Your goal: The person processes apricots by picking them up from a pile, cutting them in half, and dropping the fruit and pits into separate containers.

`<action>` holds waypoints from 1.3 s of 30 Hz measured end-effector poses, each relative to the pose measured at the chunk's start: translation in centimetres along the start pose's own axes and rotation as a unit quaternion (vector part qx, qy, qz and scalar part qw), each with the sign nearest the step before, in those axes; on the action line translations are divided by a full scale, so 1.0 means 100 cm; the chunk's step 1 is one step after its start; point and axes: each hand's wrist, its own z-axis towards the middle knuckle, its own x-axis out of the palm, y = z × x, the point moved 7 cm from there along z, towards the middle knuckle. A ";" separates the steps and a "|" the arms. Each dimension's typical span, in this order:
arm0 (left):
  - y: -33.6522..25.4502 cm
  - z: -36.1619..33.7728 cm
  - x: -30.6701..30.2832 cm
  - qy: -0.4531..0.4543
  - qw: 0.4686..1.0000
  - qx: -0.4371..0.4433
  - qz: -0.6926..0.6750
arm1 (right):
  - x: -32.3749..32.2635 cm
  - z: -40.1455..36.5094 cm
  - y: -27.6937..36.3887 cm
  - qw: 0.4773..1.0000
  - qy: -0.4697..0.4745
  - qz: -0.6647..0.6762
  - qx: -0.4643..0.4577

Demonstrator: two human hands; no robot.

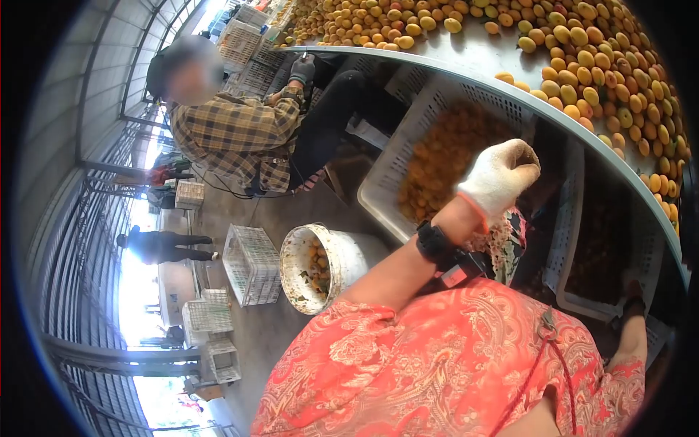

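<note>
My left hand (pixel 502 175), in a white knitted glove with an orange cuff, is closed with curled fingers; what they hold, if anything, is hidden. It hovers by a white plastic crate (pixel 382 197) holding many small orange apricots (pixel 437 164). In deep shade at the right, my right hand (pixel 632 288) is at the end of a second pale crate (pixel 571 226); its fingers are too dark to make out. The contents of that crate look dark and dim. Above both crates, heaps of yellow-orange apricots (pixel 582 65) lie on a metal-edged sorting table (pixel 466 47).
A white bucket (pixel 349 251) with some fruit and leaves stands on the floor beside my left arm. A seated co-worker in a checked shirt (pixel 233 131) works at the same table. White crates (pixel 251 266) stand further off, with another person (pixel 164 246) beyond.
</note>
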 end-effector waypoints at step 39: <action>-0.024 -0.095 0.078 0.201 0.968 0.046 -0.143 | -0.149 -0.381 0.336 0.928 -0.031 0.331 -0.168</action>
